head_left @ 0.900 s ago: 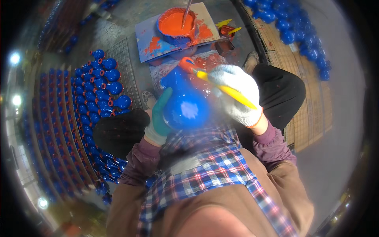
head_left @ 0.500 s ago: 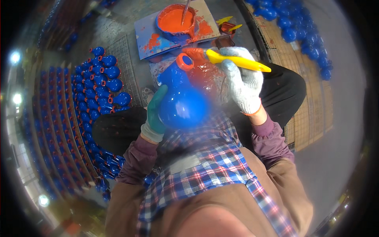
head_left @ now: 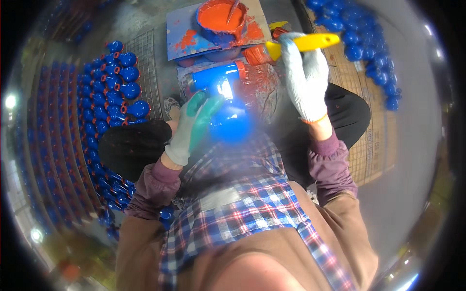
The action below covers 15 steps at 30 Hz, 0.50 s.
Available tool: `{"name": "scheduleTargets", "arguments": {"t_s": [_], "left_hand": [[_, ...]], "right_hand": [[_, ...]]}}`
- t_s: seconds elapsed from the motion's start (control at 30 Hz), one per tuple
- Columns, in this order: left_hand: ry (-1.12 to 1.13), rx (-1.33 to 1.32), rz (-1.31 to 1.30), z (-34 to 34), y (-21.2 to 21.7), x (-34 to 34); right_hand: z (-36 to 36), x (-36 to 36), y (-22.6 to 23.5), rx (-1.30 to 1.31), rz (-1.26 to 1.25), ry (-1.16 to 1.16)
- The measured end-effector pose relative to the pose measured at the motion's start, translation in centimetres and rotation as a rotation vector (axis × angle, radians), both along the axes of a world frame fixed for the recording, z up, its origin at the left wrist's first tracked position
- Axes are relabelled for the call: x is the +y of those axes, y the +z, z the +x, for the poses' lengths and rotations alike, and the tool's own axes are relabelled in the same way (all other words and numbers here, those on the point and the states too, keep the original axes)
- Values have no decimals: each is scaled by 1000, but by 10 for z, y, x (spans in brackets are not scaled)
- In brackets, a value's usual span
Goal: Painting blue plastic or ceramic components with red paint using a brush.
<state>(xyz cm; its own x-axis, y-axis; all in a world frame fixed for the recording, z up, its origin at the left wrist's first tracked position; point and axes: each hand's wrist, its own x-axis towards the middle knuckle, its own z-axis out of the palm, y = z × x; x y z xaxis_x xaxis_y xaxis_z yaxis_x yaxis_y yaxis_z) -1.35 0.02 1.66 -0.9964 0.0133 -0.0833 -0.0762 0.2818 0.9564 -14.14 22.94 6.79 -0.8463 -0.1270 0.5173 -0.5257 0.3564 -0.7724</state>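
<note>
Rows of glossy blue pieces at the left, a plaid apron in the lower middle, one blue bulb-shaped vessel above it, gloved left hand at the vessel, whether gripping I cannot tell, gloved right hand grasping a yellow-handled brush, near the vessel's orange-red rim.

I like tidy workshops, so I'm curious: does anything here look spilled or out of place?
Yes: orange-red paint streaks down over the rim of the bucket and blotches the board beneath it. It looks spilled because it lies outside its container.
</note>
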Motion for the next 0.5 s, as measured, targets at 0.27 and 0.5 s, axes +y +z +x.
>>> {"name": "scheduleTargets", "arguments": {"t_s": [0.27, 0.5], "left_hand": [[120, -170, 380, -2, 10, 11], [103, -192, 650, -14, -4, 12]], "right_hand": [[-2, -20, 8, 372, 144, 123], [30, -4, -17, 360, 116, 219]]}}
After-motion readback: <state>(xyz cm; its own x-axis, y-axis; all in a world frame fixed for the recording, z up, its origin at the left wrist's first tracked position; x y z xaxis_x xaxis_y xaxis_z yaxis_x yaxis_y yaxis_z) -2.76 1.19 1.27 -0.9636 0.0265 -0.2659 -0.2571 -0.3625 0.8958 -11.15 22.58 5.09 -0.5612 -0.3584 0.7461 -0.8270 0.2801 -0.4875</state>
